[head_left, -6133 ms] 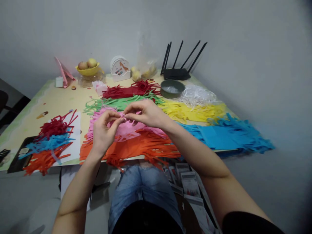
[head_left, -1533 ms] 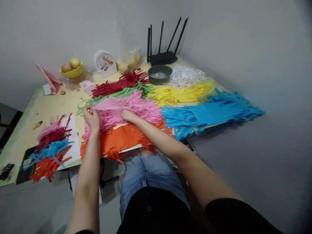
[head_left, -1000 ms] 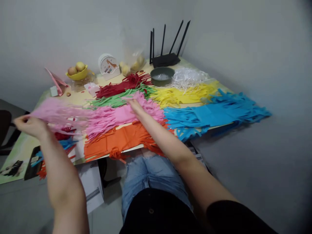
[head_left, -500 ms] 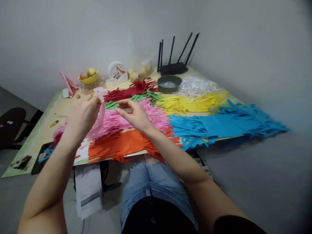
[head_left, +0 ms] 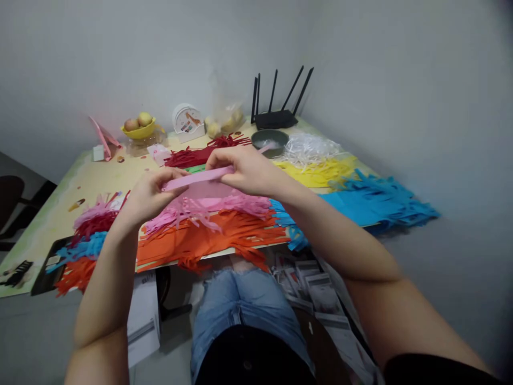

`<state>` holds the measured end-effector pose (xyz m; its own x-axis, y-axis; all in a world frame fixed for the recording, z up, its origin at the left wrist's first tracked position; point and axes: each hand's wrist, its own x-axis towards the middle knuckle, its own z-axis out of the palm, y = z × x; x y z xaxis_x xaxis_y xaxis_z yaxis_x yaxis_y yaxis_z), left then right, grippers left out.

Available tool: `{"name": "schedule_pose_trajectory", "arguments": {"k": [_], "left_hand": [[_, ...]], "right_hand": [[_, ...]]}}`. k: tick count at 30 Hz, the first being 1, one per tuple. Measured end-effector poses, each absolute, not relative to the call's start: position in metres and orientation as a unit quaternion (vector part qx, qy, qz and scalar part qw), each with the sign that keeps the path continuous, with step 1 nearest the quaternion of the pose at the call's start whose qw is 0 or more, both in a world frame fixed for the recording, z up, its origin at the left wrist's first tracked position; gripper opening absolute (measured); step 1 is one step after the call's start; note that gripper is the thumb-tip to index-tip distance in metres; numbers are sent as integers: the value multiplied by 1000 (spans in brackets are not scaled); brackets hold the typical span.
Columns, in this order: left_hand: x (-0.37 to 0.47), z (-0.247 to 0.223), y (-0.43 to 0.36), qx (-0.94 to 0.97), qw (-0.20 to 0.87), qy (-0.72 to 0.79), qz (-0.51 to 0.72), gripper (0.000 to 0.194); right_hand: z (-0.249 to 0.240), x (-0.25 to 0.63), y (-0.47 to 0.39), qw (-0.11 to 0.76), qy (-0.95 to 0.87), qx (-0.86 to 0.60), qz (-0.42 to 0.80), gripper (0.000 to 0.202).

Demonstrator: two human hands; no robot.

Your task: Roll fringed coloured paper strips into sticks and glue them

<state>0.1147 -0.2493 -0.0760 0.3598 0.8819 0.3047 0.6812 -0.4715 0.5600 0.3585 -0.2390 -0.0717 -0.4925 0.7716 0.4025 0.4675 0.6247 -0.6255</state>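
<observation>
A pink strip (head_left: 198, 178) of thin paper or cloth is drawn straight between my two hands, above the table. My left hand (head_left: 152, 193) pinches it at the left. With thumb and curled fingers, my right hand (head_left: 245, 170) grips it farther right, and a short pink end pokes out beyond that hand. Below lies a pink fringed sheet (head_left: 250, 205), partly hidden by the hands. An orange fringed sheet (head_left: 212, 235) lies nearer me. Red (head_left: 188, 156), green (head_left: 197, 169), yellow (head_left: 316, 172) and blue (head_left: 356, 208) fringed sheets surround these.
Behind stand a dark round bowl (head_left: 269, 140), white shredded strands (head_left: 308, 149), a black router (head_left: 276, 118), a yellow fruit bowl (head_left: 138, 131) and a white holder (head_left: 188, 125). Coloured fringe bundles (head_left: 86, 243) lie by a black tray (head_left: 50, 267) at left. Packets (head_left: 320, 291) sit below the table.
My right hand has closed on the pink strip, where before it was open and apart. The strip now runs nearly level between both hands instead of hanging from my left hand. The view has shifted slightly.
</observation>
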Motion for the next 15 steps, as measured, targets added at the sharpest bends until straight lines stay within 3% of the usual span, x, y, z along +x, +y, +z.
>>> {"name": "schedule_pose_trajectory", "arguments": {"k": [4,10,15], "left_hand": [[119,-85,-247,766,234,496,334,23],[116,-90,-249,743,240,452,433,32],[107,-88,-252,725,296,393,482,23]], "right_hand": [[-60,371,-242,315,-839,-373,239,14],[-61,385,-240,362,-836,-331,245,31],[-70,395,-230,410,-848,-233,241,31]]}}
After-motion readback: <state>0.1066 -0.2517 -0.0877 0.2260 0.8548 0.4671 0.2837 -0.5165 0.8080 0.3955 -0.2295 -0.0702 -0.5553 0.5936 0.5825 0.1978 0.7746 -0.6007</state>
